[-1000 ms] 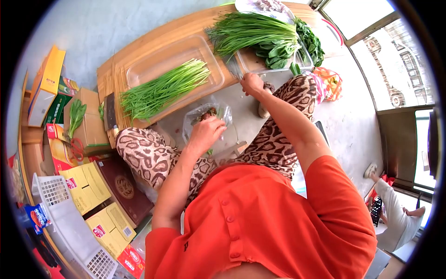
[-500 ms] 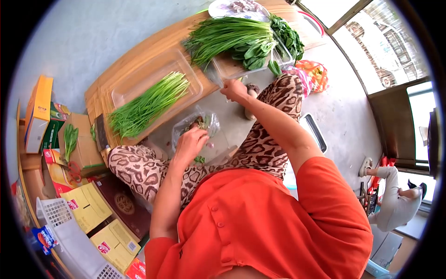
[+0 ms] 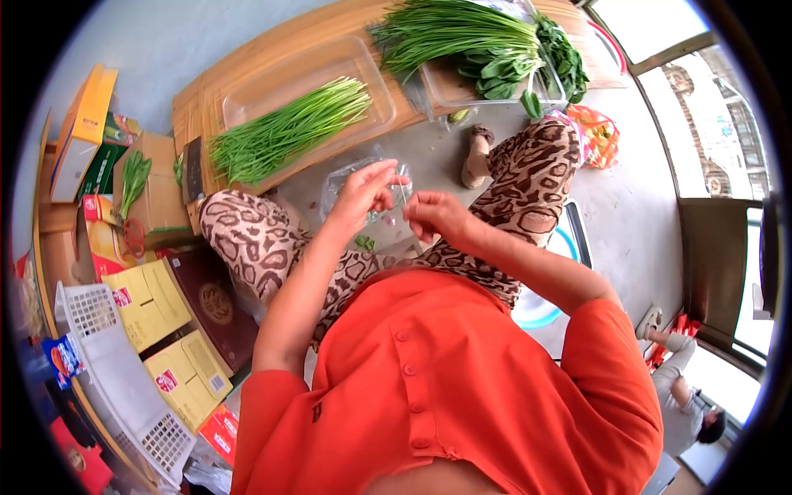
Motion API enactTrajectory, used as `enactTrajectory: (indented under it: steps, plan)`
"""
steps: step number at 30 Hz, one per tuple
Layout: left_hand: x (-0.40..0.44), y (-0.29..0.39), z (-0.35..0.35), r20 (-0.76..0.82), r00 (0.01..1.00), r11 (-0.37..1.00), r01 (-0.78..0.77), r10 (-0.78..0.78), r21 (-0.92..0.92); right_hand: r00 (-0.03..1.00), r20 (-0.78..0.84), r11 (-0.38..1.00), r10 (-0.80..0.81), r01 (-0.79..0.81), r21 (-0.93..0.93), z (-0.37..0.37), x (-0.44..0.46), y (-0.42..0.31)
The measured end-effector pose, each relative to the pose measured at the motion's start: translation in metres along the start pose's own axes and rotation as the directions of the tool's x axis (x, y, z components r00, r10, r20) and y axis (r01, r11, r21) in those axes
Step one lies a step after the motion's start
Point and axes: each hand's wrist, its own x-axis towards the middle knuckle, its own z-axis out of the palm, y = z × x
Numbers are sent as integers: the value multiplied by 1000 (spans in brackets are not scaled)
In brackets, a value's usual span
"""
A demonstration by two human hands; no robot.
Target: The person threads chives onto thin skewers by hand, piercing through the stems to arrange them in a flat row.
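My left hand (image 3: 365, 196) is raised above a clear plastic bag (image 3: 334, 183), its fingers stretched out and apart. Facing it, my right hand (image 3: 437, 216) has its fingers curled in a pinch. A thin pale strand seems to run in the narrow gap between both hands, too fine to name. Trimmed garlic chives (image 3: 289, 128) lie in a shallow clear tray (image 3: 375, 91) on the wooden table (image 3: 194, 107). A larger bunch of long green chives (image 3: 462, 37) rests farther right, beside leafy greens (image 3: 499, 74).
Cardboard boxes, red-handled scissors (image 3: 134, 238) and a white plastic basket (image 3: 124, 379) stand at the left. A red-and-white bag (image 3: 598, 136) sits right of the table. Behind my right leg is a blue-rimmed basin (image 3: 544, 313). Another person (image 3: 685, 404) is at lower right.
My right hand has come away from the table edge toward my left hand. My left hand has lifted off the plastic bag and let go of the dark bits there. The camera view has shifted.
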Motion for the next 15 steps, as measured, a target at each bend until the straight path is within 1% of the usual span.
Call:
enactTrajectory:
  steps: [1,3,4,5,6,7,8,9,11,12,13,14,15]
  plan:
    - [-1,-1,0,-22,1000,1000,-1,1,-2,1000,29,998,13,-11,-67,8,-7,2]
    - [-4,-2,1,54,999,1000,7,-7,-6,990,132,988,52,-31,-151,12,-12,11]
    - [-7,0,5,40,999,1000,14,-13,-23,987,148,988,57,-34,-150,10,-10,14]
    - [-11,1,2,24,1000,1000,13,-13,-21,990,142,964,1,37,-263,6,-5,16]
    - [-13,2,0,48,999,999,-8,6,37,988,140,923,-59,107,-370,1,-1,16]
    - [-15,5,0,74,997,995,-29,22,93,981,115,867,-158,194,-459,-5,2,2]
    - [-17,8,0,75,997,982,-26,12,189,984,46,868,-173,174,-465,-9,7,-16]
    - [-17,7,1,65,998,982,-22,10,189,982,-24,870,-186,153,-468,-13,12,-33]
    - [-14,6,4,111,992,872,-1,-61,490,972,-40,902,-232,200,-382,-23,26,-55]
    - [-16,12,10,158,986,834,-43,-53,550,968,-23,907,-251,227,-355,-26,34,-63]
    - [-14,13,13,153,987,832,-39,-56,553,963,-9,911,-271,253,-325,-29,40,-68]
    - [-11,13,16,158,985,800,-45,-63,598,967,20,930,-255,251,-269,-30,46,-73]
    - [-9,15,18,161,984,766,-50,-71,641,967,23,932,-252,249,-263,-32,51,-74]
